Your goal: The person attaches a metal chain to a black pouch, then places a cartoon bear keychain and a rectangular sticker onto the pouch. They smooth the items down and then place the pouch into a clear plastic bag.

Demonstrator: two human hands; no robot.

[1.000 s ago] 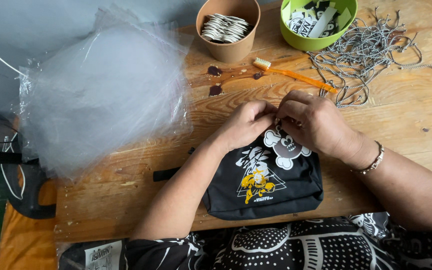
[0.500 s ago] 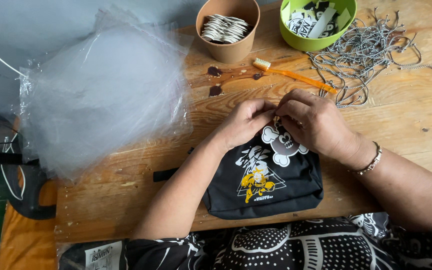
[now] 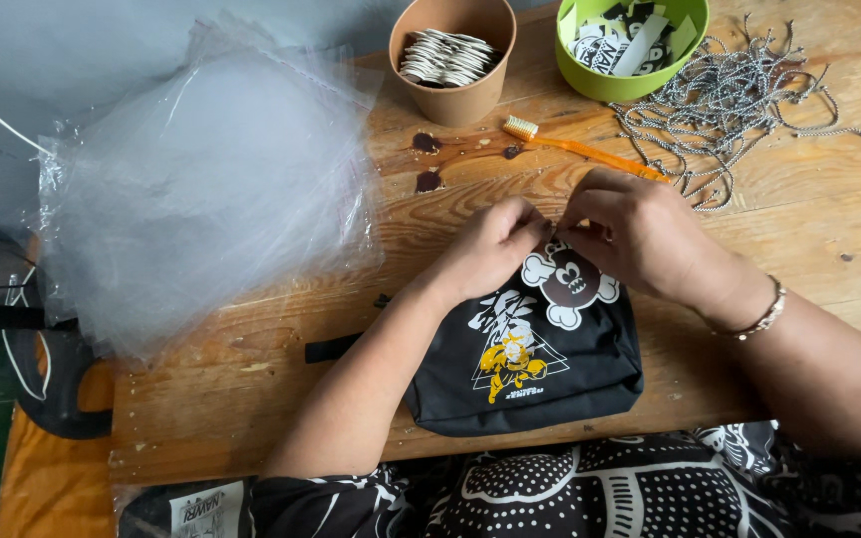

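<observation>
Two hands meet over a black fabric pouch printed with white and yellow cartoon figures (image 3: 535,349), which lies flat at the near edge of the wooden table (image 3: 829,229), just in front of the person. Toward the table's left edge sits a loose heap of clear plastic bags (image 3: 201,189). The left hand (image 3: 495,244) rests knuckles-up at the pouch's top edge, fingers curled and pinching something small there; what exactly is hidden by the fingertips. The right hand (image 3: 640,234) arches beside it, fingers bent inward and gripping at the same spot, a beaded bracelet (image 3: 754,319) on its wrist. Both forearms angle in from the near edge.

The pouch looks soft, light and floppy; I'd judge it best held by its top seam. Along the far edge stand a brown paper cup of round white tags (image 3: 455,55) and a green bowl of printed labels (image 3: 630,40), with an orange-handled toothbrush (image 3: 580,147) and a tangle of silver ball chains (image 3: 739,110) toward the right.
</observation>
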